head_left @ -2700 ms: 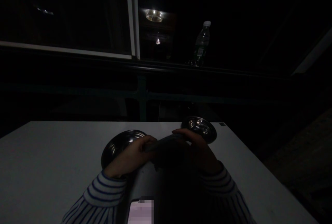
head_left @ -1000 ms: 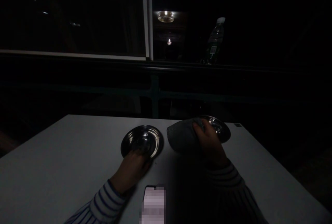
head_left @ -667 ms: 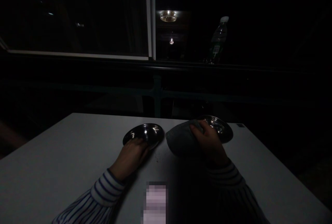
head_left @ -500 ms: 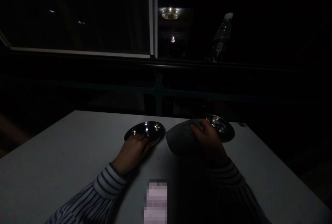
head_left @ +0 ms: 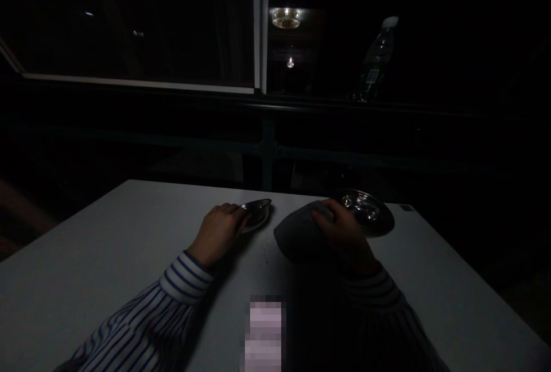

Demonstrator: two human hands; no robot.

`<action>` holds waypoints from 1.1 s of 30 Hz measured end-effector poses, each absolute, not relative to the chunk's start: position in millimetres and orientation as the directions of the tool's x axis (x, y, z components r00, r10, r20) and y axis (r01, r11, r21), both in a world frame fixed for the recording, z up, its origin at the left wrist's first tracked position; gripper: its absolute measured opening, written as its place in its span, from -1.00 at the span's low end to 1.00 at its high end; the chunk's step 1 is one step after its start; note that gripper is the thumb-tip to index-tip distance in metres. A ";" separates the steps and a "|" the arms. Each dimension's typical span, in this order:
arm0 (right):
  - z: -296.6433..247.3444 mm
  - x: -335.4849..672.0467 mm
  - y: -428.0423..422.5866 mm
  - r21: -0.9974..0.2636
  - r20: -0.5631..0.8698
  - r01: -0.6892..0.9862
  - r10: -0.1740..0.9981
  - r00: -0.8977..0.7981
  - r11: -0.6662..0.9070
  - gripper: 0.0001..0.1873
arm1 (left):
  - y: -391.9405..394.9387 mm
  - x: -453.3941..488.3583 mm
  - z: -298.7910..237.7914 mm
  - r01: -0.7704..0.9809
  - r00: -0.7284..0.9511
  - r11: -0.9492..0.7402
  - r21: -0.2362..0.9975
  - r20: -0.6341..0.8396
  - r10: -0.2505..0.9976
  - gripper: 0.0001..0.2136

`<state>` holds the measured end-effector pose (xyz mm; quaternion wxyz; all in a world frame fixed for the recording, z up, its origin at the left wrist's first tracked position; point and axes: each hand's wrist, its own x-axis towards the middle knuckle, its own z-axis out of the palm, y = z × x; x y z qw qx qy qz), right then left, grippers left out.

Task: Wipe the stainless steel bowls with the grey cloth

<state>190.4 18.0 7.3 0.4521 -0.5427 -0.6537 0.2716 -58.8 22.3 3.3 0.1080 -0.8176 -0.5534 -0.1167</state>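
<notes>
In the head view, the two hands are working apart over a white table [head_left: 129, 245], with a grey cloth [head_left: 297, 233] between them. The right hand [head_left: 346, 234] is clamping the cloth's right end, thumb lying along the near face; the fingers behind are hiding from sight. The left hand [head_left: 218, 233], to the left of the cloth, is gripping the left part of a metal bowl [head_left: 259, 216]. That bowl is leaning at a tilt just beside the cloth's left end, and one cannot tell how much of its base is touching the table. A second bowl [head_left: 372, 215] is sitting behind the cloth and to its right, partly hiding behind the right hand; whether the two are touching is unclear. A few small specks [head_left: 266, 257] are lying near the cloth's left end. A phone [head_left: 264, 329] is lying in front of the cloth, its screen showing only as blurred blocks. Well beyond the cloth, to its right, a bottle [head_left: 379, 56] is standing, and a round lamp [head_left: 286, 18] is glowing farther off.
</notes>
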 end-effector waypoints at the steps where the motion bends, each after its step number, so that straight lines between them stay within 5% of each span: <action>1: 7.4 189.2 17.4 -0.837 0.303 0.474 0.953 -0.016 0.274 -0.83 | 24.2 -60.0 4.1 0.932 0.354 -0.360 -0.038 0.306 0.884 -0.70; 6: 5.9 183.3 17.4 -0.816 0.336 0.484 0.940 -0.049 0.317 -0.83 | 32.1 -65.7 6.8 0.942 0.287 -0.326 0.078 0.318 0.904 -0.67; 11: 3.8 178.9 19.6 -0.833 0.327 0.469 0.945 -0.008 0.293 -0.80 | 34.5 -71.1 14.2 0.854 0.172 -0.311 0.417 0.338 0.925 -0.66; 18: 7.9 164.6 18.0 -0.700 0.464 0.633 0.884 0.051 0.331 -0.82 | 24.0 -62.7 29.7 0.296 -0.089 -0.111 0.949 0.143 0.986 -0.75; 25: -3.0 131.3 21.8 -0.302 0.806 0.845 0.592 -0.020 0.440 -0.83 | 13.7 -33.7 24.8 -0.237 -0.050 0.074 0.969 -0.089 0.995 -0.73; 33: -26.0 109.2 16.8 -0.150 0.837 0.710 0.470 -0.279 0.688 -0.65 | 15.5 -17.9 26.9 -0.463 -0.062 0.044 0.885 -0.082 0.995 -0.78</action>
